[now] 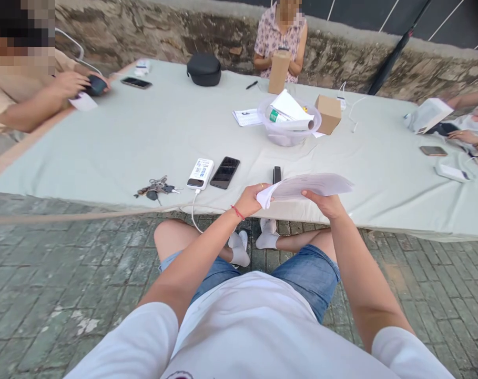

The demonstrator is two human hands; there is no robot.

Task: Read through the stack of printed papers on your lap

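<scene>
1. While a bunch of keys (158, 189) lies near the front edge of the cloth-covered tabletop (116, 139), the work goes on well to its right, so no reach that way seems needed.
2. Beside the keys, a white power bank (200, 173) trails a white cable (193, 211) over the edge, close to the left forearm (199, 258) in this view; the arm is best held clear, as a snag could jerk the sheets.
3. A dark phone (225, 172) lies just right of the power bank, flat and untouched.
4. The left grip (250, 201), a red bracelet (237, 212) at its wrist, is closed around the curled left end of the paper. A light hold should serve; a hard squeeze could crease the roll.
5. A small black device (277, 174) sits behind, partly hidden by the sheets; a low sweep might nudge it.
6. Farther back, a plastic bowl (289, 138) carries more papers, well apart from both hands.
7. The paper (309, 185) bows between the hands, above the front of the tabletop, faint print showing; the sheet count cannot be told. Level, even tension would help flatten it.
8. The right grip (326, 205) pinches the near edge, thumb on top, fingers largely hidden. The free corner runs past it, so a hold farther right would support it better.
</scene>
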